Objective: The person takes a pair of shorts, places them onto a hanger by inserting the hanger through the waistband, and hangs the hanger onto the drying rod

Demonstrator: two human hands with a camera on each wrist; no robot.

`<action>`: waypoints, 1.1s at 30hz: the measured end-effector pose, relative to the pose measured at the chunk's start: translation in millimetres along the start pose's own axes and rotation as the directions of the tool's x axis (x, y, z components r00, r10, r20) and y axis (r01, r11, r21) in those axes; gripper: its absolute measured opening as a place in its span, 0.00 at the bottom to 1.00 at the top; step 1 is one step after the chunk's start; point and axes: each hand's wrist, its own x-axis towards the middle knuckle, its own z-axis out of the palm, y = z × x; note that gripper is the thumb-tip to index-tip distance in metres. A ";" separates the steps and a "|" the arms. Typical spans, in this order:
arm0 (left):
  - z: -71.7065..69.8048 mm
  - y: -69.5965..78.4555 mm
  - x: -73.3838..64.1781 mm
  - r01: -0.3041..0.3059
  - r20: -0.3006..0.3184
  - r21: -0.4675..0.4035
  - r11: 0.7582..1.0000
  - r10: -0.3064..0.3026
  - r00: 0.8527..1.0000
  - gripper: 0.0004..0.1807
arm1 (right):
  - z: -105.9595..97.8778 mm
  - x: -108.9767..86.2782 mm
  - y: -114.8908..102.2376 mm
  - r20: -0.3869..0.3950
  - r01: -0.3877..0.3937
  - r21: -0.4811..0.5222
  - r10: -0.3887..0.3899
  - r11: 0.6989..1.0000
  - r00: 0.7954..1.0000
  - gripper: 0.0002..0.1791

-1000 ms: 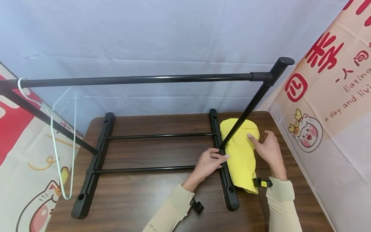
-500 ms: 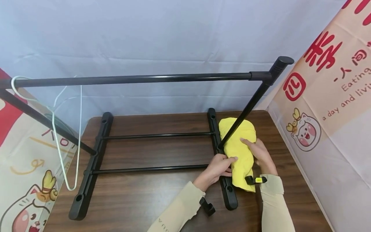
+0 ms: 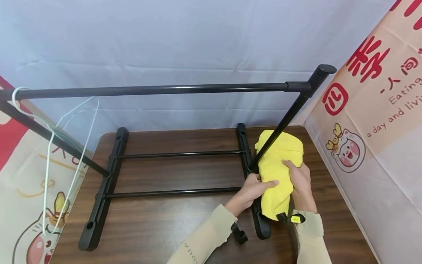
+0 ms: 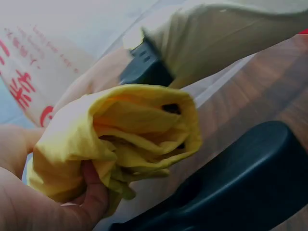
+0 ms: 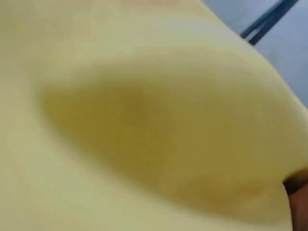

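Head: two hands (image 3: 254, 189) (image 3: 300, 180) grip one yellow cloth (image 3: 274, 169).

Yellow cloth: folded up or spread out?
Folded up. The yellow cloth forms a narrow bundle held by the left hand and right hand; the left wrist view shows layers inside its end.

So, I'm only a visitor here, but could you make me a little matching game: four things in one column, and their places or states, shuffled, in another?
Things
1. hanger
2. left grip
3. cloth
4. right grip

Places and states
A. holds the cloth on the side away from the rack
B. yellow, held from both sides
C. white, hooked over the top bar
D. holds the cloth on the side next to the rack

Right pairs
1-C, 2-D, 3-B, 4-A
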 end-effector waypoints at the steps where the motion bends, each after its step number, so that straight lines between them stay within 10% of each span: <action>1: -2.3 1.4 -0.8 -0.002 0.012 0.004 1.000 0.002 1.000 0.10 | 0.7 -4.5 -1.4 -0.016 0.000 0.050 0.001 0.999 1.000 0.16; 8: -15.5 16.2 -15.6 -0.028 0.098 0.047 0.999 0.024 0.995 0.11 | 6.4 -38.0 -9.3 -0.110 0.091 0.362 -0.054 0.928 0.992 0.19; 17: -34.2 36.2 -45.8 -0.091 0.252 0.081 0.993 0.068 0.965 0.21 | 17.7 -88.7 -14.2 -0.243 0.285 0.526 -0.179 0.801 0.953 0.24; 27: -58.9 39.0 -79.3 -0.159 0.396 0.088 0.983 0.112 0.911 0.31 | 39.0 -141.8 -10.4 -0.425 0.565 0.486 -0.384 0.667 0.820 0.28; 33: -79.7 36.6 -88.9 -0.325 0.435 0.120 0.938 0.244 0.867 0.32 | 64.8 -157.8 -5.0 -0.503 0.743 0.372 -0.552 0.556 0.665 0.34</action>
